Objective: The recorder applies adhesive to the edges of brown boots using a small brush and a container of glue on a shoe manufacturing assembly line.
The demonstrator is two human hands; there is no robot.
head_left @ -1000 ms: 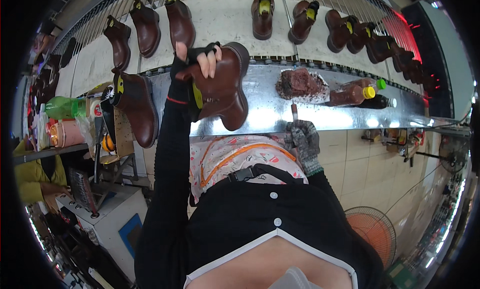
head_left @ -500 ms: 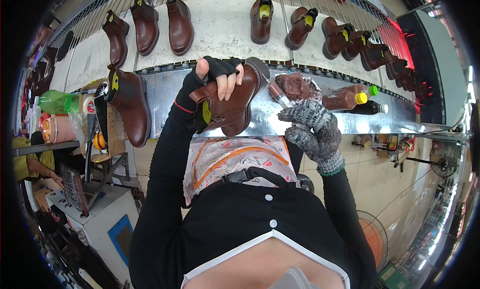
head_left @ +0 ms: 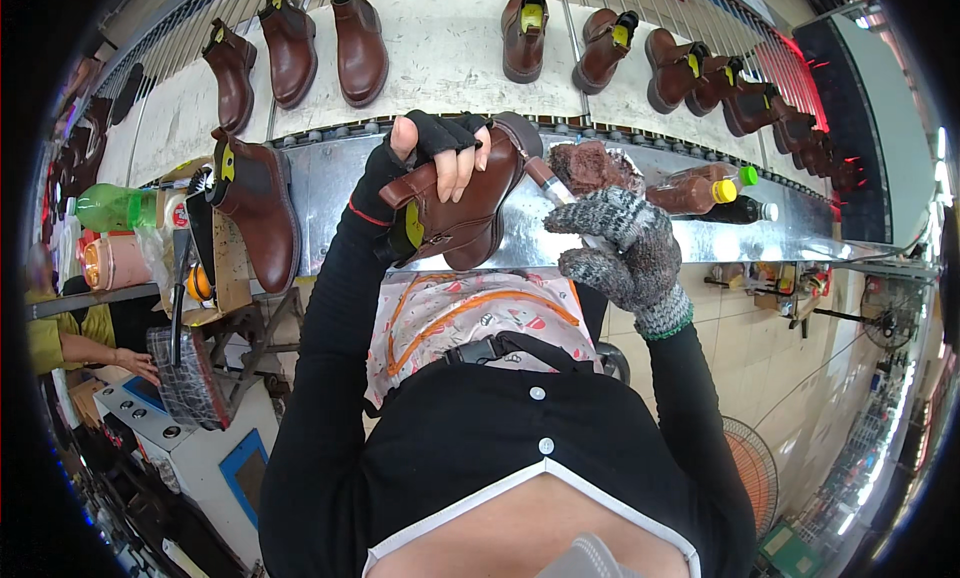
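My left hand (head_left: pixel 445 158), in a black fingerless glove, is wrapped round a brown leather ankle boot (head_left: pixel 470 198) with yellow lining. The boot lies tilted above the metal ledge, its heel toward the upper right. In a grey knitted glove, my right hand (head_left: pixel 620 243) grips a slim syringe-like applicator (head_left: pixel 543 177) with brown liquid in its barrel. Its tip is at the boot's heel, by the edge of the sole; whether it touches I cannot tell. A brown, stained sponge or cloth pad (head_left: pixel 595 168) lies just beyond the applicator.
Another brown boot (head_left: pixel 262 213) stands at the left beside a cardboard box (head_left: pixel 234 258). Bottles of brown liquid (head_left: pixel 690 195) and a dark bottle (head_left: pixel 740 212) lie to the right. Several boots line the white conveyor (head_left: pixel 440 53) ahead. Another person's hand (head_left: pixel 137 364) is at far left.
My right hand has moved slightly left, bringing the applicator's tip to the boot's heel. The boot and my left hand stay nearly still. At far left, the other person's hand has shifted right.
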